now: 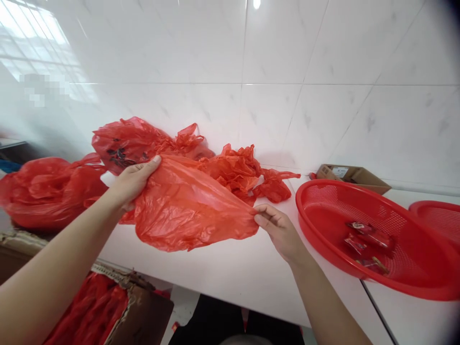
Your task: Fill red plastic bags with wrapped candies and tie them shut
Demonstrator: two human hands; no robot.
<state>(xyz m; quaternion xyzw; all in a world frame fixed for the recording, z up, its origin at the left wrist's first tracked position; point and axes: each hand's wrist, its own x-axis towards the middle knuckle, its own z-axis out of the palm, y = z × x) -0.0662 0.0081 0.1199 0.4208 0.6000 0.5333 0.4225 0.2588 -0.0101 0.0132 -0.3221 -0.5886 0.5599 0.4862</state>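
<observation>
A thin red plastic bag (194, 206) is stretched out above the white table (230, 273). My left hand (138, 179) grips its upper left edge, the thumb lying along the top. At the bag's right end, my right hand (275, 225) pinches a gathered corner between thumb and fingers. Behind the held bag lie crumpled red bags (237, 165) and a filled red bag (129, 139) with dark print. What is inside the held bag, if anything, cannot be made out.
To the right stands a red plastic basket (319, 239) with several small wrapped packets (373, 237) in it. Behind it is a small cardboard box (370, 179). Another full red bag (46, 191) sits at left, above an open carton (143, 306) of red bags. A tiled wall closes the back.
</observation>
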